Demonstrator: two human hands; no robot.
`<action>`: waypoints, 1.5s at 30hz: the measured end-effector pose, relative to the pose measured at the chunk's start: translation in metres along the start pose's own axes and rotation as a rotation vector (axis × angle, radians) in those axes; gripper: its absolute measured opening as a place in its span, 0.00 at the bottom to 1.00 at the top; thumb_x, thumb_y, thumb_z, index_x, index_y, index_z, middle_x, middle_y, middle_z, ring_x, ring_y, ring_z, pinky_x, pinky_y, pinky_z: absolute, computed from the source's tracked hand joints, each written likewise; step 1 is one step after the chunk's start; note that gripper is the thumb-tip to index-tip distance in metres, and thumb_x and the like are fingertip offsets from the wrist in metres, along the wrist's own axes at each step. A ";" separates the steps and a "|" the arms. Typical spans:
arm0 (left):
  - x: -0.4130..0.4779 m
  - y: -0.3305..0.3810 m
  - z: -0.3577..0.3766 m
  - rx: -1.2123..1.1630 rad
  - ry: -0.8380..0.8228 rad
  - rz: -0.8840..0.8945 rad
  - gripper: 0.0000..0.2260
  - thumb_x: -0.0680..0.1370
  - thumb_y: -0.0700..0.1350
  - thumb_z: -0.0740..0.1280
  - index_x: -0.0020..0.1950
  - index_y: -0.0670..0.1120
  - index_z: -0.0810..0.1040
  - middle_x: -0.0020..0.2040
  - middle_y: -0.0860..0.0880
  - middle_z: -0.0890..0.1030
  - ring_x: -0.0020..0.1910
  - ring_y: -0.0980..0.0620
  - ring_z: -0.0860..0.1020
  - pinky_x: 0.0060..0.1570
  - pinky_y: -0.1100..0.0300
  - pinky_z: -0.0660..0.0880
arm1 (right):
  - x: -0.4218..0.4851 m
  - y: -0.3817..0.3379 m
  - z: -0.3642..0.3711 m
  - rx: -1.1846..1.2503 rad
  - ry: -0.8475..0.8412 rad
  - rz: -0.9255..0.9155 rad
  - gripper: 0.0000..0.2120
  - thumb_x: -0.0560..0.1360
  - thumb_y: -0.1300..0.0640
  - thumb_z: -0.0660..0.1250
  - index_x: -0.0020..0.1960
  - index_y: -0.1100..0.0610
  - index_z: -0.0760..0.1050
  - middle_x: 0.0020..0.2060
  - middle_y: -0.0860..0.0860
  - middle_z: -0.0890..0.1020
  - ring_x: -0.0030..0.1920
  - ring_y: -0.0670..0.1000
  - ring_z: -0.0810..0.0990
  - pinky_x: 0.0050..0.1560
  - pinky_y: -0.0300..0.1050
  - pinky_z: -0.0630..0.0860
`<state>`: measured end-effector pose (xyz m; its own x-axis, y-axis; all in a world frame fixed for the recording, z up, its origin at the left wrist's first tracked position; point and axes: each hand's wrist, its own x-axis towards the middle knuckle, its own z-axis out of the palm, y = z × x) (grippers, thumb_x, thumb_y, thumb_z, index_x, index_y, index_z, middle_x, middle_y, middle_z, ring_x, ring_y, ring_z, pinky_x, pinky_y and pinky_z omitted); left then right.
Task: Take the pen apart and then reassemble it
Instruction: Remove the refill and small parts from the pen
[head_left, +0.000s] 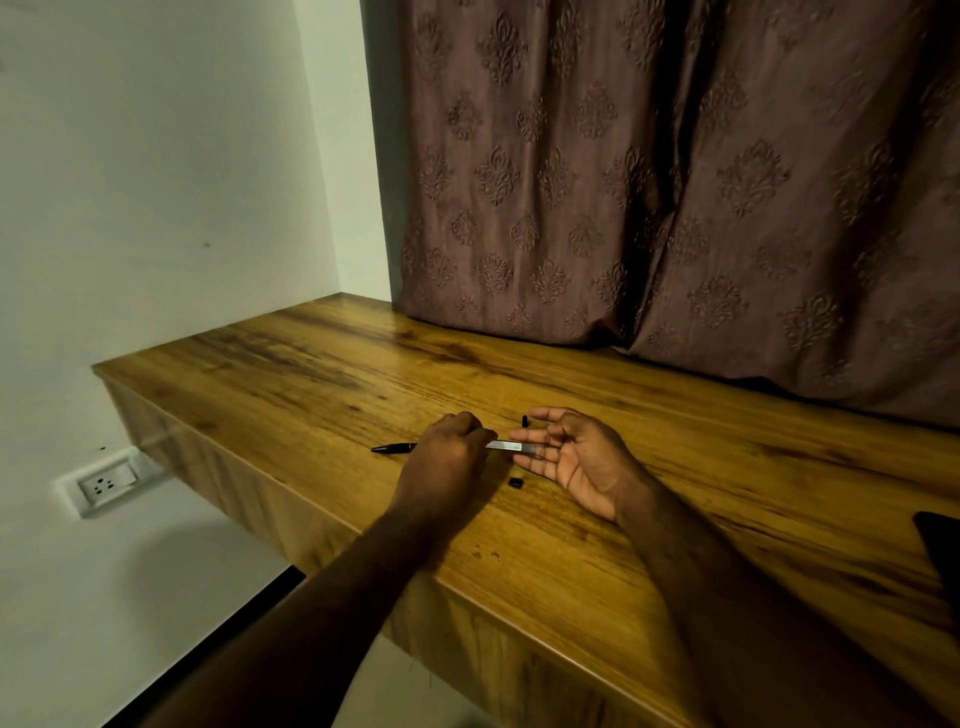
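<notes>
My left hand (451, 453) is closed around the middle of the pen, knuckles up. The pen's dark tip end (393, 447) sticks out to the left of that hand, just above the wooden desk (322, 384). The clear barrel (511, 445) runs to the right into my right hand (576, 457), which lies palm up with fingers spread; the barrel's end rests across its fingers. A small black pen part (524, 420) lies on the desk by my right fingertips. Another small black piece (515, 483) lies in front of the hands.
A brown patterned curtain (675, 182) hangs down to the desk's back edge. The desk's left end meets a white wall with a socket (106, 485) low down. A dark object (943, 545) sits at the right edge of the desk.
</notes>
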<state>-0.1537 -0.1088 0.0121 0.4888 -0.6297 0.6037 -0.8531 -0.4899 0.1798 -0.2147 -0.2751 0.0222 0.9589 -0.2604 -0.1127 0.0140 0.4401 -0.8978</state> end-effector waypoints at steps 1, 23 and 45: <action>0.000 0.001 -0.001 -0.009 0.002 -0.002 0.22 0.75 0.52 0.52 0.47 0.42 0.82 0.42 0.44 0.79 0.40 0.44 0.77 0.38 0.52 0.75 | 0.000 0.000 0.000 -0.001 0.001 -0.003 0.17 0.78 0.68 0.51 0.62 0.64 0.71 0.55 0.68 0.80 0.57 0.63 0.81 0.53 0.53 0.80; -0.001 -0.010 0.011 -0.146 0.021 -0.047 0.16 0.77 0.56 0.60 0.51 0.47 0.81 0.43 0.50 0.77 0.40 0.53 0.74 0.36 0.54 0.74 | -0.001 -0.007 -0.004 -0.020 0.013 -0.030 0.22 0.77 0.75 0.48 0.67 0.63 0.67 0.52 0.65 0.81 0.52 0.60 0.83 0.53 0.54 0.80; -0.003 -0.010 0.009 -0.115 0.043 -0.113 0.13 0.79 0.50 0.61 0.54 0.44 0.79 0.47 0.47 0.78 0.44 0.51 0.74 0.41 0.59 0.69 | 0.001 -0.026 -0.051 0.106 0.157 -0.125 0.23 0.75 0.76 0.47 0.67 0.65 0.66 0.57 0.70 0.78 0.54 0.63 0.82 0.52 0.54 0.81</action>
<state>-0.1446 -0.1074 0.0010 0.5764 -0.5473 0.6069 -0.8098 -0.4823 0.3342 -0.2282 -0.3310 0.0238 0.8918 -0.4460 -0.0756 0.1681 0.4818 -0.8600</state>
